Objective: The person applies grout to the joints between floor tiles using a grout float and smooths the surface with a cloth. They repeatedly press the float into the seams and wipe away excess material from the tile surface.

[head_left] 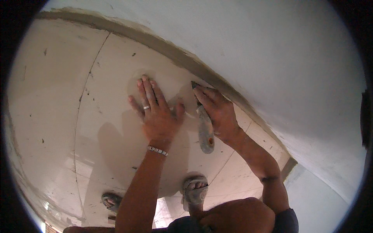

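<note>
The right hand [219, 112] grips a trowel [204, 124], its tip against the tile floor [50, 97] beside the grey joint [175, 54] under the wall [272, 58]. The left hand [155, 112] lies flat and spread, holding nothing. Hard pressure could scratch the tile. The trowel's long axis runs handle near, tip away.

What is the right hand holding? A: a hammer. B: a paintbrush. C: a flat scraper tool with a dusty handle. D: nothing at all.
C: the right hand grips a scraper tool, its blade tip pressed to the floor tile near the wall, while the left hand lies flat on the tile.
</note>
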### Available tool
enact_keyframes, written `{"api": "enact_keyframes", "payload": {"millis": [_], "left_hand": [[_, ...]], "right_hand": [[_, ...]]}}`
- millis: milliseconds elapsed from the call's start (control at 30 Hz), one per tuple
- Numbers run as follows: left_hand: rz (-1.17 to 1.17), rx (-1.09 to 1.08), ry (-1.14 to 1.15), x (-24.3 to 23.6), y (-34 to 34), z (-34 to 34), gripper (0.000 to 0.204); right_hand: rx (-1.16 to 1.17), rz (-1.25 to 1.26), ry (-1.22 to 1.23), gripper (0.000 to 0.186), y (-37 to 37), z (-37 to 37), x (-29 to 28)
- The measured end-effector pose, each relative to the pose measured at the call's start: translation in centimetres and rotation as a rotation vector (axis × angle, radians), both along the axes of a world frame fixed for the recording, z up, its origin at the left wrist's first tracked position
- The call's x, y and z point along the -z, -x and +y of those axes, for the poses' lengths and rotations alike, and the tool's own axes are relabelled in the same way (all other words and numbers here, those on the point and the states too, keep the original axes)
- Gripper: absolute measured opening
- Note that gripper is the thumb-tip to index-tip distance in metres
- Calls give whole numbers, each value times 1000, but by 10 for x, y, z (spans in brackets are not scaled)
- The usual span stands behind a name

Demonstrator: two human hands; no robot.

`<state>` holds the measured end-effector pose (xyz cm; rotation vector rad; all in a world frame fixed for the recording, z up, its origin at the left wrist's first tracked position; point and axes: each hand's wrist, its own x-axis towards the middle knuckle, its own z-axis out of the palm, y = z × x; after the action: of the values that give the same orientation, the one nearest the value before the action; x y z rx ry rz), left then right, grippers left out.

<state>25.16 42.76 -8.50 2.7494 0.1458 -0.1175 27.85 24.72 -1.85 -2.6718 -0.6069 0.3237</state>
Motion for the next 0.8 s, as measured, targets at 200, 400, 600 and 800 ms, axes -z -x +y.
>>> {"api": "enact_keyframes", "payload": {"millis": [200, 400, 600, 800], "left_hand": [[90, 45, -25, -7, -5, 3, 90], [140, 117, -249, 2, -1, 4, 96], [205, 116, -153, -10, -5, 7, 98], [142, 108, -152, -5, -4, 4, 92]], "right_hand": [[2, -79, -3, 66, -15, 27, 2], [26, -73, -12, 61, -32, 46, 8], [53, -87, -49, 60, -43, 57, 12], [-1, -70, 5, 60, -53, 67, 6]]}}
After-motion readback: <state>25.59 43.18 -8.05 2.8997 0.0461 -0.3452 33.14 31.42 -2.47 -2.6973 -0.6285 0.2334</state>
